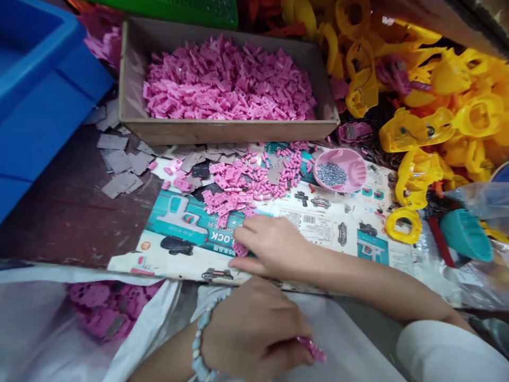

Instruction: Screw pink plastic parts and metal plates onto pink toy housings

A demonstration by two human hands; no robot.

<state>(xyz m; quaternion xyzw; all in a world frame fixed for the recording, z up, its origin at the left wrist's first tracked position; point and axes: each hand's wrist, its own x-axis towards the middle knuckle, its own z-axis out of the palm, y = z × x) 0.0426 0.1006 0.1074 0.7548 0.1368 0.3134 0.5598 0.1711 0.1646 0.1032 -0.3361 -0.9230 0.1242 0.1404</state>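
My left hand (254, 329), with a pale blue beaded bracelet (200, 345) on its wrist, is closed around a pink plastic piece (312, 349) at the bottom of the view. My right hand (270, 246) reaches in from the right over a printed paper sheet (318, 223). Between its thumb and fingers lies a small pink plastic part (239, 248), and I cannot tell whether it is gripped. Loose pink parts (230, 193) and small pink beaded pieces (264, 180) lie on the sheet just beyond that hand.
A cardboard tray (226, 132) heaped with pink parts stands beyond the sheet. A pink dish (340, 170) holds small metal screws. Yellow plastic shells (417, 127) pile up at right, grey flat pieces (119, 159) lie on a dark tabletop (67, 212), and a blue bin (40, 90) stands at left. A white sack (40, 318) with pink pieces sits at the front.
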